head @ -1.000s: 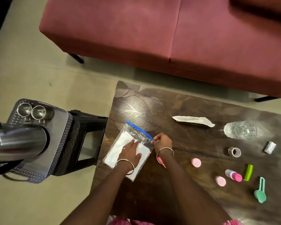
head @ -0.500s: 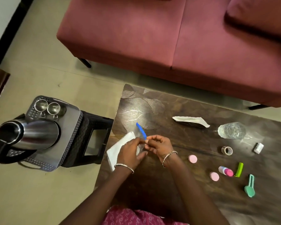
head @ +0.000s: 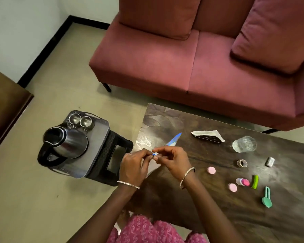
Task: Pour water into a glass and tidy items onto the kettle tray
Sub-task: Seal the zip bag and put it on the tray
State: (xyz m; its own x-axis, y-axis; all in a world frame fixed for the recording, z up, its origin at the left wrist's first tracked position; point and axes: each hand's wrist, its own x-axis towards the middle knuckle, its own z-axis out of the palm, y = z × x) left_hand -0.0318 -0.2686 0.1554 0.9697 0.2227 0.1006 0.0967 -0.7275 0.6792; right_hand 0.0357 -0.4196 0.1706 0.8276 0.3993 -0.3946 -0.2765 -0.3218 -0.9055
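1. Nearest the camera, a pink patterned garment (head: 147, 230) fills the lower edge. Both forearms extend forward from it, each with a metal bangle at the wrist.
2. The left hand (head: 133, 165) and right hand (head: 172, 160) meet over the left edge of the dark wooden table (head: 218, 221). Each has its fingers curled, with thumb and fingertips pinching the same small blue-and-white end of a zip bag (head: 174, 140). The bag is blurred. Its blue closure strip streaks away from the pinch toward the far right, and the rest of it cannot be made out.
3. On the near right of the table lie a teal scoop (head: 266, 197), a green clip (head: 254, 181), a small bottle with a pink cap (head: 242, 182) on its side, and a pink round lid (head: 232, 187) just beside the bottle.
4. In the middle row are a second pink lid (head: 211, 170), a tape roll (head: 242, 163) and a small white packet (head: 270, 161), each apart from the others.
5. In the far row, the clear glass (head: 244, 144) stands upright on the table, well apart from the hands. Its fill level cannot be judged. To its left, white paper (head: 208, 136) drapes over a dark holder.
6. Left of the table, a black stool (head: 116, 155) carries the kettle tray (head: 100, 137). The steel kettle (head: 65, 142) stands on the tray's near-left part, its mouth uncovered. Two steel cups (head: 75, 118) sit side by side at the tray's far end.
7. Beyond the table stand a maroon sofa (head: 165, 67) and its cushion (head: 274, 32).
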